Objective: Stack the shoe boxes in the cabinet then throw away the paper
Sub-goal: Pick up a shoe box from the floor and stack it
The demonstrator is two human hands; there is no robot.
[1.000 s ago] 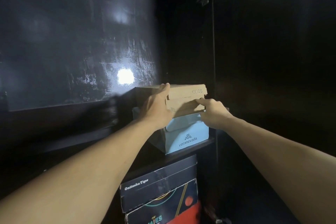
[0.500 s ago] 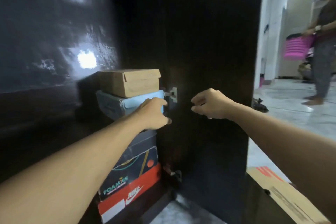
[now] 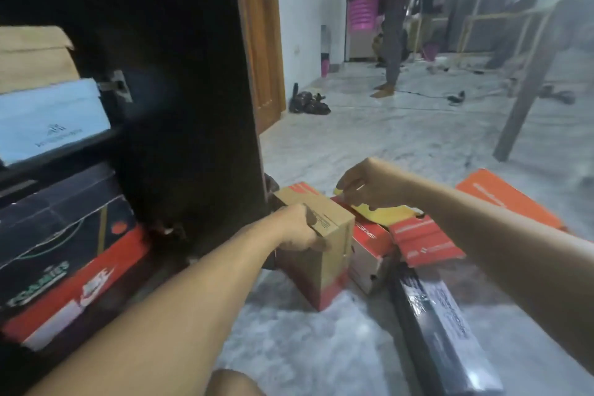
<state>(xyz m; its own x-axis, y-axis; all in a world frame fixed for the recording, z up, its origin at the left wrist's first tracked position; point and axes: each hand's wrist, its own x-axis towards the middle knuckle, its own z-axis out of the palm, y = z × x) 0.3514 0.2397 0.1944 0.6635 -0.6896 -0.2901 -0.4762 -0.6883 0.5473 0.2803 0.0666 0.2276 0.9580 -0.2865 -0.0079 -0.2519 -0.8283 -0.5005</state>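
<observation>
On the floor by the cabinet stands a brown cardboard shoe box with a red base (image 3: 324,264); my left hand (image 3: 297,230) grips its near top edge. My right hand (image 3: 369,186) hovers with curled fingers over an open red shoe box (image 3: 369,254) that holds something yellow (image 3: 385,214); whether it touches that is unclear. Inside the dark cabinet (image 3: 180,74) sit a brown box (image 3: 32,61) on a light blue box (image 3: 48,122) on the upper shelf. Below them lie black boxes (image 3: 58,219) on a red box (image 3: 80,292).
A red lid (image 3: 424,243), a black box (image 3: 446,331) and an orange box (image 3: 504,199) lie on the marble floor at right. Another person (image 3: 393,16) stands far back holding a pink basket (image 3: 363,14). A wooden door (image 3: 260,42) and a table leg (image 3: 527,96) stand nearby.
Both hands left the boxes on the cabinet shelf and dropped to the floor. My view swung right and down. My left hand took hold of the brown box; the right reached over the red one.
</observation>
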